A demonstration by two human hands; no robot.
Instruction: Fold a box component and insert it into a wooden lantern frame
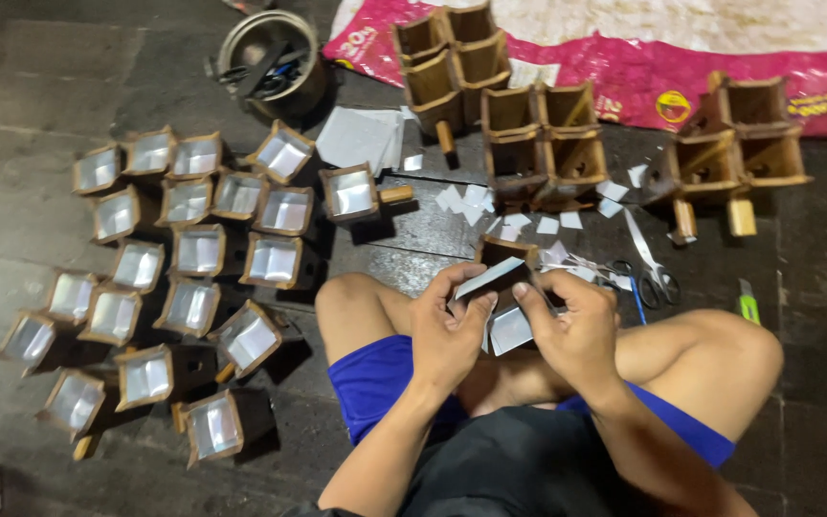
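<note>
Frame centre: left hand [447, 330] and right hand [571, 330] are both pinching, fingers curled, a square wooden box [506, 278] with shiny silver sheet [509, 328] between fingertips.

Hidden and cut-off parts

The wooden box [504, 278] is largely covered by the left hand [447, 330] and right hand [574, 330], so its inside cannot be seen. The pink sack [624, 86] is cut by the top edge, and the tools in the metal bowl [270, 57] are too blurred to be told.
</note>
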